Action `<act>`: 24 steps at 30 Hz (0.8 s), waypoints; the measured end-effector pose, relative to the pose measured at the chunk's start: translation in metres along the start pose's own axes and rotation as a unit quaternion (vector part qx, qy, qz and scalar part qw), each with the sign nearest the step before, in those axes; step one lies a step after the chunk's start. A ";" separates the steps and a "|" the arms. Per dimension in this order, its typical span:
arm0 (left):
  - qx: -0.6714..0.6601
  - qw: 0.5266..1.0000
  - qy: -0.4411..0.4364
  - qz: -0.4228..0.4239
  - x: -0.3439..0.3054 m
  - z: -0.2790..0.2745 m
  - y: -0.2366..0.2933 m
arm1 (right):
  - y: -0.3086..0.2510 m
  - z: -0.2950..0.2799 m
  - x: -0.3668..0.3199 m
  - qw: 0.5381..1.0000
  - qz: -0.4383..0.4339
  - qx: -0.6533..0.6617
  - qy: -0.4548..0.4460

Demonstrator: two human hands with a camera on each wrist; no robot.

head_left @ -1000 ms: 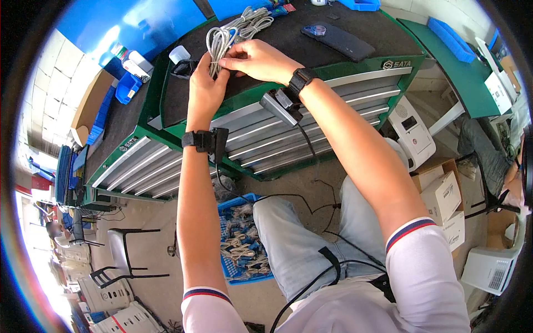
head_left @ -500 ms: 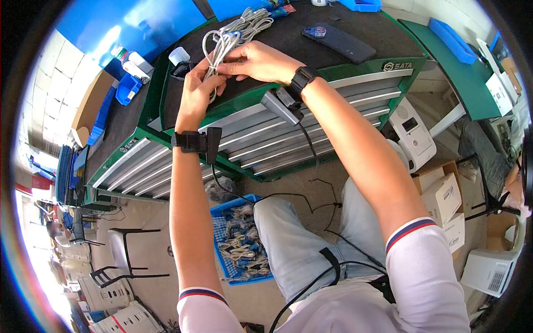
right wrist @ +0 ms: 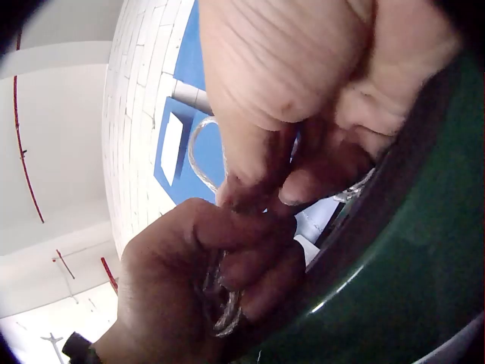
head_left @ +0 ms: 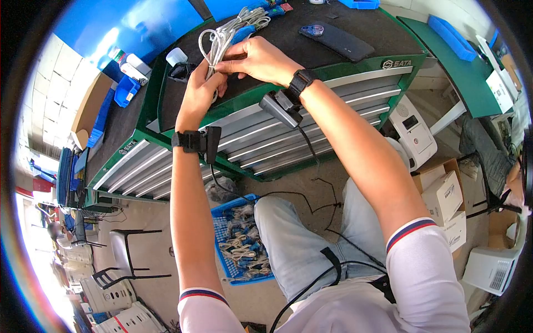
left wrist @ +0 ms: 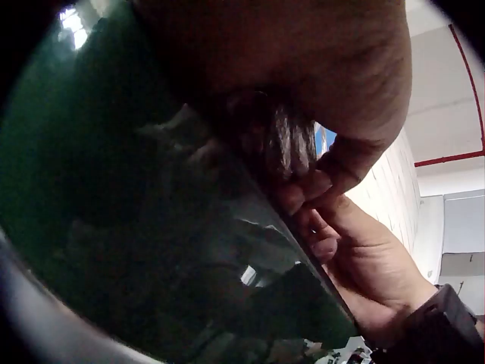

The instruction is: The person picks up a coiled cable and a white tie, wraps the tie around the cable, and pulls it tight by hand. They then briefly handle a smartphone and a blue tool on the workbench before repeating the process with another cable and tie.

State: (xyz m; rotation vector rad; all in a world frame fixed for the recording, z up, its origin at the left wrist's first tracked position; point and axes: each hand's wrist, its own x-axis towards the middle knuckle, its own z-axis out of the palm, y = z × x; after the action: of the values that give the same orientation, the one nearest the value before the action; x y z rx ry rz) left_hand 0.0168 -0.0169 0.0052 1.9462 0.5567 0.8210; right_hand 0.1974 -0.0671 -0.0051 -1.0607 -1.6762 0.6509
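Observation:
A looped bundle of pale cable (head_left: pixel 217 44) stands up from my left hand (head_left: pixel 198 94), whose fingers curl round its lower part. My right hand (head_left: pixel 261 62) pinches the bundle with thumb and fingertips, close against the left fingers. In the right wrist view, the left hand (right wrist: pixel 204 273) wraps the cable strands (right wrist: pixel 227 315), and one loop (right wrist: pixel 198 152) sticks out beyond the right hand (right wrist: pixel 280 91). The left wrist view shows strands (left wrist: pixel 290 144) under the left palm, dark, with the right hand (left wrist: pixel 371 258) touching. A blue part (head_left: pixel 242 34) lies just behind the bundle.
More cable bundles (head_left: pixel 257 16) lie behind on the dark cabinet top (head_left: pixel 283 33). A black phone (head_left: pixel 337 41) is to the right, a white cap-like object (head_left: pixel 176 56) to the left. Below, a blue basket (head_left: pixel 221 233) holds several cables beside the legs.
Since a second ago, my left hand has shifted slightly left and turned, and the cable loops have spread. The blue part behind the bundle shows more. My right hand stays close to the same spot.

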 end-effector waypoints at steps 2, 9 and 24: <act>0.007 1.000 -0.004 0.001 -0.002 0.000 0.000 | -0.005 0.001 -0.004 0.999 0.009 0.022 0.033; 0.047 0.999 0.016 -0.017 -0.001 -0.002 0.002 | 0.001 0.002 -0.001 0.999 -0.005 0.043 0.024; 0.028 0.999 0.031 -0.024 0.003 -0.005 -0.009 | 0.002 0.000 0.001 0.998 0.001 0.056 0.003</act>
State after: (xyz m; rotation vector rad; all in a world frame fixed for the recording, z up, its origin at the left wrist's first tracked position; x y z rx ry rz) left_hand 0.0147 -0.0073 -0.0001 1.9567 0.6677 0.8452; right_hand 0.1975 -0.0651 -0.0062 -0.9844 -1.6146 0.7336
